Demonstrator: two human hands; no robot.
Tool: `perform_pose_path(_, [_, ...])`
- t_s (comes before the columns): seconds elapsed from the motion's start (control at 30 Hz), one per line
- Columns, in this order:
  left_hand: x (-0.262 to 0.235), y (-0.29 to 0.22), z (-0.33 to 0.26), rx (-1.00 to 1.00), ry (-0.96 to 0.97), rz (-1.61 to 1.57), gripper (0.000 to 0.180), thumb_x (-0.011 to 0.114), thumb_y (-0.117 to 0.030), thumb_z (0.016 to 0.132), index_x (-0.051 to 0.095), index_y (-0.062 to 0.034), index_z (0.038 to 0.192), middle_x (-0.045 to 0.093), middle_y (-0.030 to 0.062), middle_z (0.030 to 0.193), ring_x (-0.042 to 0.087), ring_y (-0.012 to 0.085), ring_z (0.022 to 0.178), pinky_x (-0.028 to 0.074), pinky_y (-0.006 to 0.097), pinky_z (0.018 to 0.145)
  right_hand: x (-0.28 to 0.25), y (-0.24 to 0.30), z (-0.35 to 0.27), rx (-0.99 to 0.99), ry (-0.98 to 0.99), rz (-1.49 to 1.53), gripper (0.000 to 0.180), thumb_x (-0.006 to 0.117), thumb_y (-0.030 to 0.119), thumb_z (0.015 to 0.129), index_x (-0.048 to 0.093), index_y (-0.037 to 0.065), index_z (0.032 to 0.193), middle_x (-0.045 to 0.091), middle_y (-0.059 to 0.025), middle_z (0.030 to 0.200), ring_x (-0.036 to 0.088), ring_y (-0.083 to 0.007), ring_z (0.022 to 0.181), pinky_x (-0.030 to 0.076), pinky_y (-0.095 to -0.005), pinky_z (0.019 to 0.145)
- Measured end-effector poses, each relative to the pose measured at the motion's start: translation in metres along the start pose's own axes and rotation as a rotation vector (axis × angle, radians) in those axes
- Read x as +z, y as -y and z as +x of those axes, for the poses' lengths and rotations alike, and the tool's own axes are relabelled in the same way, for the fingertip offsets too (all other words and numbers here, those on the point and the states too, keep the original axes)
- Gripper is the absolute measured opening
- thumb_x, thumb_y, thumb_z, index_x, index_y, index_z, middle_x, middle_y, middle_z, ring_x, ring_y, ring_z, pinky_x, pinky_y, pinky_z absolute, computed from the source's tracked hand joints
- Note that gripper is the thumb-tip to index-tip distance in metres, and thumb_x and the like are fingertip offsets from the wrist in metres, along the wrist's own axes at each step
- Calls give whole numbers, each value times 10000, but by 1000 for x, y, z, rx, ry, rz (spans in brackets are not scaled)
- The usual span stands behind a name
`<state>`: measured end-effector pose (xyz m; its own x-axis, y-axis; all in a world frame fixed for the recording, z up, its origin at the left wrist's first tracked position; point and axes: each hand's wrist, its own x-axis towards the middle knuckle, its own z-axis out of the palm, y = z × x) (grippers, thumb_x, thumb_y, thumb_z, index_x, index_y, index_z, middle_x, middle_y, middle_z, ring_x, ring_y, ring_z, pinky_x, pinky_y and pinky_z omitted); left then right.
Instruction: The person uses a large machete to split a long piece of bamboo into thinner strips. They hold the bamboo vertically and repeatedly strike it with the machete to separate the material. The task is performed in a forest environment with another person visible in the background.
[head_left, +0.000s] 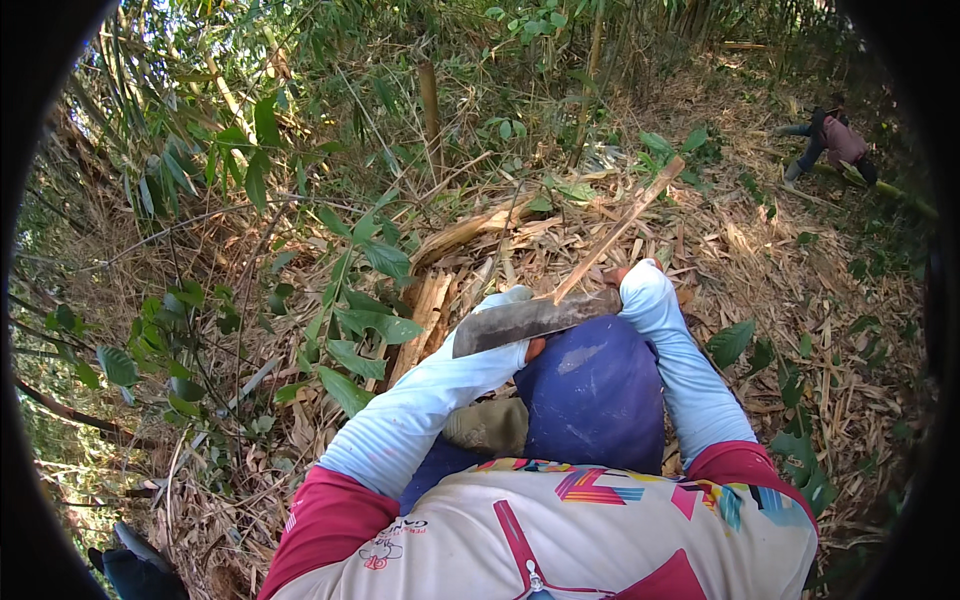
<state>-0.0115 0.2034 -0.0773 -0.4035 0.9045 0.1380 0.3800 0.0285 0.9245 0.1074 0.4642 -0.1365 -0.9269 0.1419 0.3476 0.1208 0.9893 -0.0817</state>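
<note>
- Broad grey metal blade [530, 322], edge near blue-clad knee [592, 390].
- Long tan wooden strip [622, 230], tip in open room.
- Left hand [536, 349], right hand [615, 276]: mostly hidden; cannot tell grips.

Small red and black lettering [410, 528] stood upside down on the cream, crimson-sleeved cloth shirt [450, 560], low and left of the frame's centre. Beside a small outlined emblem [380, 552], it was only partly legible.

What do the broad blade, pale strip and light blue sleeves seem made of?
Broad blade: probably metal, dull and worn, from its mottled grey face. Pale strip: unfinished wood or bamboo, can't tell which; it's bare and tan. Light blue sleeves: likely matte fabric, as they wrinkle.
</note>
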Motion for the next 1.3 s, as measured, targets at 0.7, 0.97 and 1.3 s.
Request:
perform_pose_path(0.7, [-44,22,-97,-400,11,-28,266,745,-218,722,574,-33,804,531,10,613,489,139,514,406,291,490,63,-48,-74,882,-92,782,310,754,226,745,657,-5,928,681,-99,808,637,-186,733,501,-334,652])
perform_pose_path(0.97, [-81,18,-66,-397,-277,-522,440,806,-341,693,515,-39,828,488,18,591,472,109,469,368,253,439,110,-66,-75,743,-2,827,260,779,121,742,611,14,909,662,-56,756,604,-124,639,477,-278,577])
perform_pose_path(1.3, [-83,55,-95,-185,-126,-1191,403,613,-195,800,505,26,1119,534,101,888,534,207,790,485,365,676,98,-58,-86,736,-66,876,256,784,128,742,604,21,888,651,-50,736,598,-112,633,475,-270,573])
